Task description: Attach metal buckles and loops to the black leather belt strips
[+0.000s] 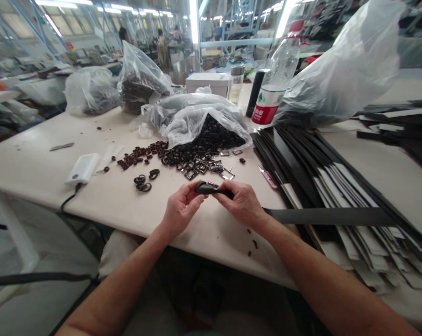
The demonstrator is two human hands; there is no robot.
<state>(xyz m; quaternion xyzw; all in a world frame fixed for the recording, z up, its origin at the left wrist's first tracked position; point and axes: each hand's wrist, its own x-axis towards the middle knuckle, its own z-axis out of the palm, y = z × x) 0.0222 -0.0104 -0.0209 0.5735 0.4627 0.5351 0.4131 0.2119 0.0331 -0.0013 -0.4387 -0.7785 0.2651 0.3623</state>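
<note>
Between my two hands is the end of a black belt strap (208, 189), bent over, with a small metal buckle (213, 185) at the fold. My left hand (181, 207) pinches the folded end between thumb and fingers. Gripping the same strap just to the right, my right hand (242, 201) has its fingers wrapped round it. The rest of the strap runs out behind my right forearm and across the stack of black straps (288, 154). Loose metal buckles (206, 167) lie just beyond my hands. Black loops (143, 182) sit to the left.
Behind the buckles, a plastic bag (197, 116) spills black loops, with brown loops (134, 156) beside it. A pink-handled cutter (268, 177) lies by the straps. A bottle (270, 98) stands at the back; a white device (83, 169) with a cable is at left.
</note>
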